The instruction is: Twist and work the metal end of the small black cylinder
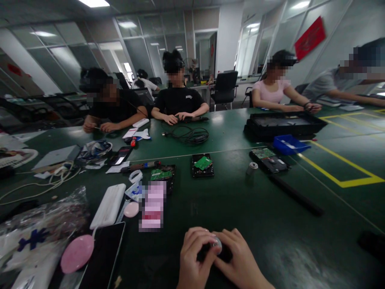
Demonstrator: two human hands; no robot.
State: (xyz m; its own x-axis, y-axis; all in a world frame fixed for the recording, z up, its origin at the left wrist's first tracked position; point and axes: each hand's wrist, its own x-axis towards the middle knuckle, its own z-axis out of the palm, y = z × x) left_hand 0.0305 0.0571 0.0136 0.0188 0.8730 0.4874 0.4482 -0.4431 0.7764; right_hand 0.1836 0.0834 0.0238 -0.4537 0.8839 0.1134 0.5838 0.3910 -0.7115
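Your left hand (194, 255) and right hand (240, 259), seemingly bracing, pinch a rounded silvery object (218, 244) toward the green surface's (153, 255) near edge.

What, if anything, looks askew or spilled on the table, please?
The green board on the middle drive looks askew: its edges seem to run at an angle to the drive's. I see no spill.

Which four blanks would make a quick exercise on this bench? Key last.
1. The right hand and the ____ hand meet around a small silver object.
2. In this view, the metal cylinder is to the ____ of the middle hard drive.
3. The small bin near the black tray is coloured ____.
4. The tape is coloured ____.

Missing words: left; right; blue; yellow.
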